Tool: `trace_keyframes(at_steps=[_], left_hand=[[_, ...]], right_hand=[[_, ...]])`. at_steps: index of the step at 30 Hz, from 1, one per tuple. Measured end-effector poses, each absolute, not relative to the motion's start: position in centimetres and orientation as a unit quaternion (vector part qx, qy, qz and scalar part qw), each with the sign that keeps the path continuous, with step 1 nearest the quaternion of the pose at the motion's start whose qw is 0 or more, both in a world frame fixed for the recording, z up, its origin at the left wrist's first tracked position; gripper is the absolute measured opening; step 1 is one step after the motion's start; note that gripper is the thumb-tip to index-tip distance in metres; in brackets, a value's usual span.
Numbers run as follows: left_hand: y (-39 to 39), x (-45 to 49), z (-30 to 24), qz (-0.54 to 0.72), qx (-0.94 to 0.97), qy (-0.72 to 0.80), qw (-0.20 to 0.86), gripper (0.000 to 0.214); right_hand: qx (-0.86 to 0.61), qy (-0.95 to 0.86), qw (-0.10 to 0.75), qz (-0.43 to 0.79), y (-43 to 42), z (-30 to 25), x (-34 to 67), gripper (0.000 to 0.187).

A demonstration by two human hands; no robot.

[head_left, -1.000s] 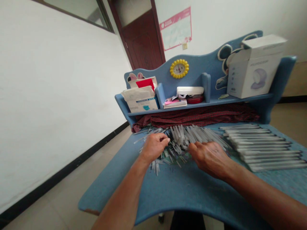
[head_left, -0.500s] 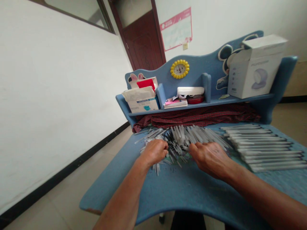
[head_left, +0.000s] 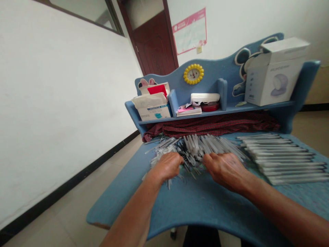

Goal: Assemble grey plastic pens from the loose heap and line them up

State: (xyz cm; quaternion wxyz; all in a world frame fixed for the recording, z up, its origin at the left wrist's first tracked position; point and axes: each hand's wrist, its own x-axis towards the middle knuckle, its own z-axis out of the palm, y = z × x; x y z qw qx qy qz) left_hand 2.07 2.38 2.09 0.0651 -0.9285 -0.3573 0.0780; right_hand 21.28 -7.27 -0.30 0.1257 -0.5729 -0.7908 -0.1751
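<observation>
My left hand (head_left: 170, 164) is closed at the front left of a heap of pen parts, its fingertips beside dark little pieces (head_left: 182, 148). Whatever it pinches is too small to make out. To its right, my right hand (head_left: 223, 169) has its thumb and fingers pressed together at the front of a bundle of clear pen barrels (head_left: 217, 144); what lies between them is hidden. Thin whitish tubes (head_left: 164, 148) spread behind my left hand. Right of my right hand, assembled-looking pens (head_left: 285, 156) lie side by side in a stacked row.
The blue desk (head_left: 190, 202) has a curved front edge. A raised shelf at its back carries a mask box (head_left: 156, 112), a red round tin (head_left: 210, 107) and a large white carton (head_left: 275, 77). Red checked cloth (head_left: 205, 125) is bunched beneath the shelf.
My left hand has moved slightly right and down, closer to the dark pieces. My right hand stays almost where it was.
</observation>
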Motion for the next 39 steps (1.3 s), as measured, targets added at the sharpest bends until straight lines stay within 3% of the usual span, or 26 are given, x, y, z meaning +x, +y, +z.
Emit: trace_keyframes(at_steps=[5,9,11,14,18,21,23,39], left_hand=[[2.4,2.2,1.9,0.062,-0.926,-0.369,0.052,0.018],[2.8,2.4,2.2,-0.046,-0.919,-0.391,0.011,0.023],[2.9,2.6,2.5,-0.131,-0.903,-0.407,-0.055,0.025],[2.8,3.0,2.9,-0.25,-0.829,-0.436,-0.243,0.022],[2.3,3.6,2.9,-0.337,-0.669,-0.43,-0.503,0.016],[2.3,3.8,2.5,-0.338,-0.589,-0.418,-0.603,0.012],[2.4,3.8,2.2,-0.337,-0.555,-0.421,-0.633,0.01],[2.5,4.0,2.0,-0.298,-0.424,-0.418,-0.746,0.015]], right_hand=[[-0.568,-0.789,0.146,-0.183,-7.2,-0.5,21.4,0.015],[-0.559,-0.785,0.189,-0.189,-7.1,-0.3,21.5,0.017],[-0.551,-0.78,0.227,-0.191,-7.0,-0.2,21.6,0.018],[-0.556,-0.756,0.307,-0.16,-6.9,-0.2,21.7,0.021],[-0.554,-0.681,0.478,0.029,-6.5,0.0,21.9,0.019],[-0.477,-0.585,0.618,0.22,-6.4,0.3,21.8,0.019],[-0.429,-0.532,0.664,0.303,-6.5,0.6,21.7,0.022],[-0.466,-0.575,0.622,0.256,-6.7,0.2,21.4,0.014]])
